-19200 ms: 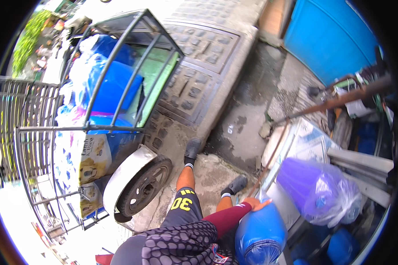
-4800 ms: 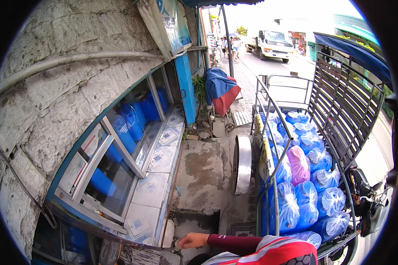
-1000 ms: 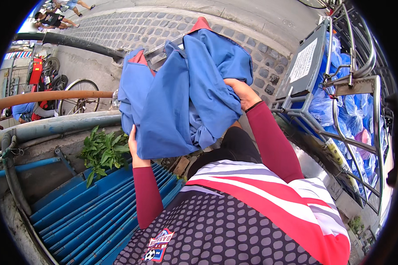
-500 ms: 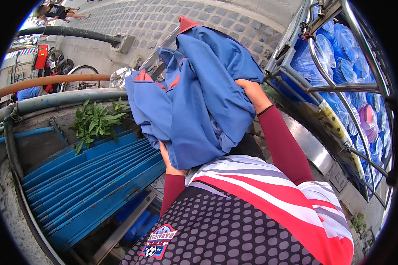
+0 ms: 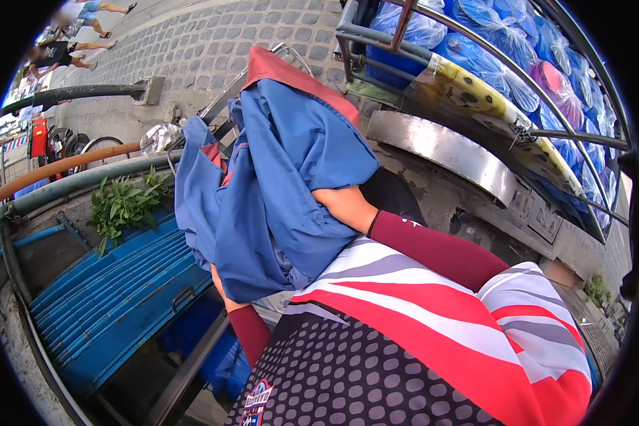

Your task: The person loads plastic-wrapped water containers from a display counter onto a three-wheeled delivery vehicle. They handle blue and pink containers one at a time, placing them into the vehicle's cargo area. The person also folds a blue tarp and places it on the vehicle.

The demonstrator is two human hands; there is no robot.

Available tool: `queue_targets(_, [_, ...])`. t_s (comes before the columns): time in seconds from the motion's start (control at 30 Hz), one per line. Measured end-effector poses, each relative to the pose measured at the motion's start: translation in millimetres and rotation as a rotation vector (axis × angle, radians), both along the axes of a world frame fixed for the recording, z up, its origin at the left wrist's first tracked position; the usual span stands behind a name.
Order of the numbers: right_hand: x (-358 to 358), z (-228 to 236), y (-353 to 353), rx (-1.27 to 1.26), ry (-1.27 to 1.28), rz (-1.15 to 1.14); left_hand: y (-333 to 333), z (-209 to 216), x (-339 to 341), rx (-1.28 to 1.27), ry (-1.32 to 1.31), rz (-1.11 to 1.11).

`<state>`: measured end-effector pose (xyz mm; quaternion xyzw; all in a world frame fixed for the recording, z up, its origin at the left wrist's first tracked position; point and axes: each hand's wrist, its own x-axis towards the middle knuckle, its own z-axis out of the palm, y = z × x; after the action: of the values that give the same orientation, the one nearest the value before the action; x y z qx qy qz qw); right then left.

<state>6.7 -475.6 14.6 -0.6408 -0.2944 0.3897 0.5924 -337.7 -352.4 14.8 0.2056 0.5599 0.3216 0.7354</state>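
Note:
A large blue cloth with red edging (image 5: 270,184) hangs in loose folds between my two hands in front of my body. It looks like a garment or a cover; its exact kind I cannot make out. My right hand (image 5: 344,207) grips the cloth at its right side, its fingertips tucked out of sight in the fabric. Under the near lower edge, my left hand (image 5: 222,287) holds the cloth from below. Most of the left fingers are hidden behind it.
Blue metal slatted panels (image 5: 113,291) and a leafy plant (image 5: 124,209) are on the left, below a grey pipe railing (image 5: 96,179). At right stands a metal-railed cart (image 5: 468,89) loaded with blue plastic-wrapped jugs (image 5: 476,42). People (image 5: 57,57) are far left on the paving.
The view has swung, so the cart fills more of the upper right. My right hand has drawn nearer my body with the cloth, and the cloth's red edge shows more.

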Motion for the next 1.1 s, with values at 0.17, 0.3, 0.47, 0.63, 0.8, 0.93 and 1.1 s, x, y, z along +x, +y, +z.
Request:
queue_targets(0.17, [-51, 1, -51, 0.032, 0.195, -0.132, -31, 5, -30, 0.034, 0.032, -0.115])
queue_targets(0.3, [-74, 5, -101, -0.005, 0.311, -0.123, -65, 17, -63, 0.083, 0.099, -0.197])
queue_targets(0.47, [-97, 11, -141, -0.046, 0.554, -0.118, -88, 42, -83, 0.178, 0.177, -0.371])
queue_targets(0.63, [-95, 13, -187, -0.171, 0.779, -0.073, -101, 64, -66, 0.162, 0.191, -0.421])
queue_targets(0.8, [-104, 3, -228, -0.166, 0.642, 0.043, -151, 60, -82, -0.044, 0.072, -0.185])
queue_targets(0.93, [-93, 11, -259, -0.276, 0.663, 0.106, -210, 46, -101, 0.027, 0.087, -0.105])
queue_targets(1.1, [-79, 24, -306, -0.388, 0.788, 0.199, -284, 51, -92, 0.141, 0.37, -0.051])
